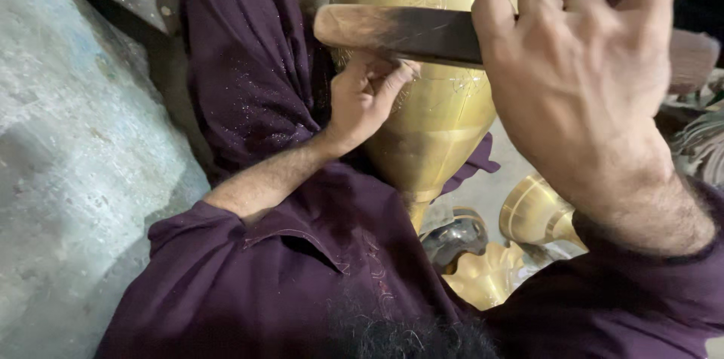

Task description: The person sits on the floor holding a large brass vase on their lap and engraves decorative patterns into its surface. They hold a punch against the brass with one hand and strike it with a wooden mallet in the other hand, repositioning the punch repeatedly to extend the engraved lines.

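left hand fingers pinched on brass vase belly | right hand fist closed round wooden handle | vase likely stiff, slick, dentable; steady at belly

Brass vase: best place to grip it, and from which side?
Probably the narrow neck below the belly of the brass vase, from the left, where the left hand rests. The belly is wide and smooth; the right hand with the wooden stick crowds the right.
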